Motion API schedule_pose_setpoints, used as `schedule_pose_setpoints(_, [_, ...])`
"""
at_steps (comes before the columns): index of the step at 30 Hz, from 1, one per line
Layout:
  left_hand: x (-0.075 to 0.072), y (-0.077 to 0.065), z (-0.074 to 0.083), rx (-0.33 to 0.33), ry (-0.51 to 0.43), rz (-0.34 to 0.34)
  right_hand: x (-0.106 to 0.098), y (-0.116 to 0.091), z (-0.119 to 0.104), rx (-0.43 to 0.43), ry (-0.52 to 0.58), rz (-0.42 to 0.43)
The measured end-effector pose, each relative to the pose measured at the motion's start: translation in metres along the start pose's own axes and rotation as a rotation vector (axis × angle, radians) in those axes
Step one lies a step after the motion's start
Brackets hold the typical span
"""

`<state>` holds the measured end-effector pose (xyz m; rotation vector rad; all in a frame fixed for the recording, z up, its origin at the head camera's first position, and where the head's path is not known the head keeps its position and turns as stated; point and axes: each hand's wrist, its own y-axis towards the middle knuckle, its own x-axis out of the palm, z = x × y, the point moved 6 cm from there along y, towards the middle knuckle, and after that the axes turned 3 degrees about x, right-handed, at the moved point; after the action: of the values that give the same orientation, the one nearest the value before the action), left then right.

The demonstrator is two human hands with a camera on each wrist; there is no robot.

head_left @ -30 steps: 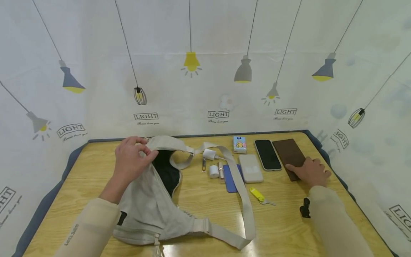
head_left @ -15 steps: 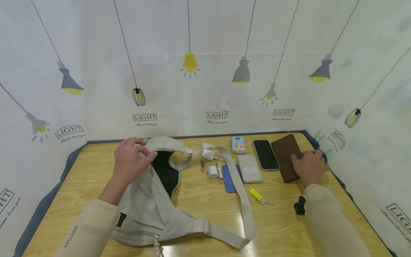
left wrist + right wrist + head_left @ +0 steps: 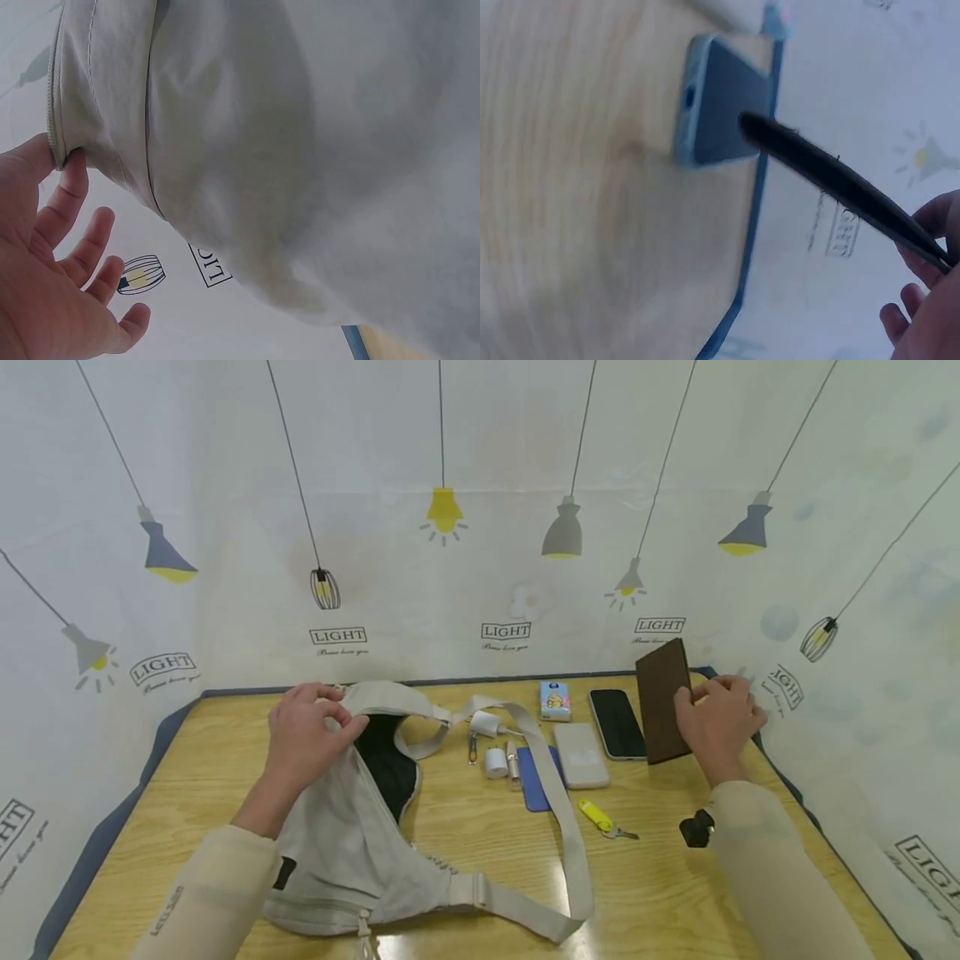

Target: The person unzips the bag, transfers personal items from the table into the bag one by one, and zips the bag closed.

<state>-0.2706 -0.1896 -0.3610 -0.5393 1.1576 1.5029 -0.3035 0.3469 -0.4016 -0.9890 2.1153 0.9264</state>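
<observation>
A light grey sling bag (image 3: 337, 852) lies on the left of the wooden table, its zipped mouth gaping over a dark lining. My left hand (image 3: 307, 735) pinches the edge of that mouth between thumb and index finger; in the left wrist view the left hand (image 3: 60, 277) has its other fingers spread loosely. On the far right, my right hand (image 3: 720, 722) grips a flat brown wallet-like cover (image 3: 662, 702) by its right edge, tilted up off the table. In the right wrist view the brown cover (image 3: 840, 184) appears edge-on and dark. A smartphone (image 3: 617, 724) lies just beside it.
The bag's strap (image 3: 573, 860) loops across the middle. Around it lie a tissue pack (image 3: 555, 701), a white power bank (image 3: 582, 755), a blue card (image 3: 534, 781), a key with yellow tag (image 3: 597, 816), a white plug adapter (image 3: 496, 763) and a charger with cable (image 3: 486, 722).
The brown cover lay flat on the table; my right hand has taken hold of it and raised it into a tilted stance. My left hand has kept its pinch on the bag.
</observation>
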Motion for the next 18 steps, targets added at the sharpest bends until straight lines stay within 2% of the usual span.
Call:
schedule_pose_setpoints(4, [0.002, -0.001, -0.001, -0.012, 0.005, -0.018, 0.008, -0.010, -0.026, 0.008, 0.150, -0.067])
schedule_pose_setpoints(7, [0.004, -0.001, -0.001, -0.019, 0.002, -0.025, 0.018, -0.020, -0.049, -0.026, 0.222, -0.151])
schedule_pose_setpoints(18, [0.011, 0.001, -0.001, -0.020, 0.006, -0.031, 0.057, -0.082, -0.131, -0.197, 0.356, -0.434])
